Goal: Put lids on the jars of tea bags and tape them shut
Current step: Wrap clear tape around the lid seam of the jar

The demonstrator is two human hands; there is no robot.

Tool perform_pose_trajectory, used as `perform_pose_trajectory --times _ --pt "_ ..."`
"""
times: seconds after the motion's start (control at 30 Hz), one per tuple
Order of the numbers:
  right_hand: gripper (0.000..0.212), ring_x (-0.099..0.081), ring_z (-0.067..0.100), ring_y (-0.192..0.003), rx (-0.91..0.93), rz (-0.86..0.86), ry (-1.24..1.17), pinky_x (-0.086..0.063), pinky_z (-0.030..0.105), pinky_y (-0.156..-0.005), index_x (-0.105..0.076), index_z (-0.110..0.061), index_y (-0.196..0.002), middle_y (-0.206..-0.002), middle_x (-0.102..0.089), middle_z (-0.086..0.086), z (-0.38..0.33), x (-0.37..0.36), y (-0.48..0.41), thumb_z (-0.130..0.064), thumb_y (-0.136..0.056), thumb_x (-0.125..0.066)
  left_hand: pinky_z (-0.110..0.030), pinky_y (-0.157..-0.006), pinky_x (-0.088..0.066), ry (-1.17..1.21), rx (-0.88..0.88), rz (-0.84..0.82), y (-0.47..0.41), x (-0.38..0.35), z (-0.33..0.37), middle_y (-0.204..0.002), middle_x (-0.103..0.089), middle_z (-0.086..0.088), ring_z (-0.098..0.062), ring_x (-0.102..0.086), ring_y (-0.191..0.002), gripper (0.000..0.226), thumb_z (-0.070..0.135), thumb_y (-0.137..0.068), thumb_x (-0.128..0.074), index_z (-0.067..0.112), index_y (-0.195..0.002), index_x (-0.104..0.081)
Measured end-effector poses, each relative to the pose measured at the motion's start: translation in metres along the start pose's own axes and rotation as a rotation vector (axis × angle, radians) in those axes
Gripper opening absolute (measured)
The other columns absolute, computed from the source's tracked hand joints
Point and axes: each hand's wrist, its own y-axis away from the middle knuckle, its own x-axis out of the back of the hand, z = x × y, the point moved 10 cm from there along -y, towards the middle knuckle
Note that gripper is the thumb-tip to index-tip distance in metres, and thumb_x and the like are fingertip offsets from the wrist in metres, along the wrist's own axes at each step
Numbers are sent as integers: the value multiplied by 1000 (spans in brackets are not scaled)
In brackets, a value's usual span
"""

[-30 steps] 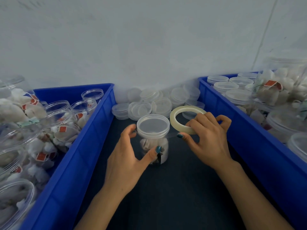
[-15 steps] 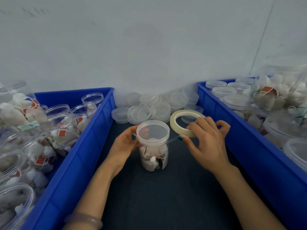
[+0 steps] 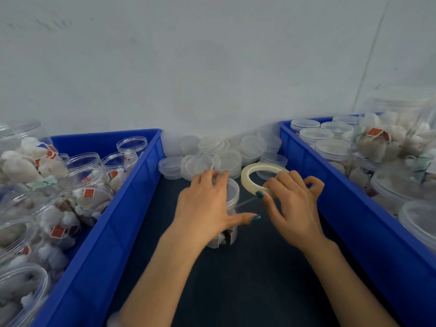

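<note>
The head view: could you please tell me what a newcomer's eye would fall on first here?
At centre, the left hand grips a lidded jar of tea bags while the right hand pinches a pale tape roll beside it. Flanking them, the left blue bin holds open jars, the right blue bin capped jars; loose lids lie heaped against the wall.

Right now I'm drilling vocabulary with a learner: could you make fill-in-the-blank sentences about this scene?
The right hand grips a pale roll of ____.
The jar under the left hand already wears its ____.
Spare lids lie piled against the ____.
The left bin and right bin are ____.
Missing: tape, lid, wall, blue.
</note>
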Motion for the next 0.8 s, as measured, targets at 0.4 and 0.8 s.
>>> perform_pose_trajectory --times 0.4,0.8 --pt "34 -54 18 -93 7 -38 137 -18 35 -80 -64 -23 -88 -93 -57 -7 -12 -5 -2 -52 -94 -47 0 -91 -24 430 -198 110 4 2 -7 -130 -38 34 19 -28 -115 85 63 -73 -76 43 -145 -36" --pt "44 -44 3 -80 17 -255 -159 -22 36 -78 -58 -35 -75 -70 -48 -13 4 -19 -3 -63 -96 -31 -9 -82 -34 476 -122 139 -3 3 -4 -113 -51 31 9 -46 -106 59 69 -68 -70 44 -118 -50"
